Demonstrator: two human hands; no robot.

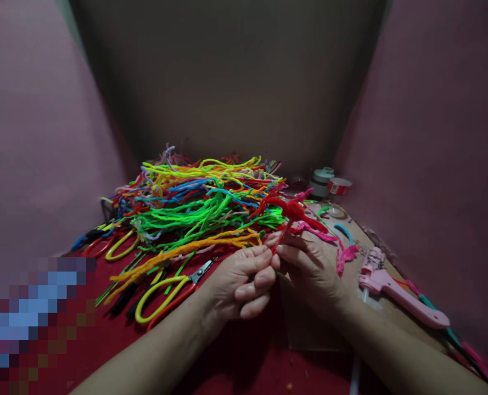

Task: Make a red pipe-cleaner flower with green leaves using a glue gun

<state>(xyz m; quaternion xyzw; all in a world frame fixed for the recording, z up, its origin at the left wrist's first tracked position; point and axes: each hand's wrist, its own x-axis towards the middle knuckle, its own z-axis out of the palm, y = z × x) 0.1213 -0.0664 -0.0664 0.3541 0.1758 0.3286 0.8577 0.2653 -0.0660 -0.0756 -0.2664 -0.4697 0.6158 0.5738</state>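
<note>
Both hands meet near the middle of the view, pinching a red pipe cleaner point(282, 237) between their fingertips. Its upper end widens into a fuzzy red bent shape point(293, 209). My left hand point(246, 280) grips it from the left with finger and thumb, the other fingers curled. My right hand point(307, 269) pinches it from the right, close beside the left fingertips. A heap of colourful pipe cleaners point(186, 216) lies just beyond the hands. Scissors point(161, 299) with yellow and orange handles rest left of my left wrist.
A pink glue gun point(400, 296) lies on a brown board point(330, 334) to the right, with pink pipe cleaner pieces point(346, 255) nearby. A lidded jar point(321, 181) and a tape roll point(340, 186) stand at the back. More scissors point(122, 245) lie left on the red cloth point(235, 362).
</note>
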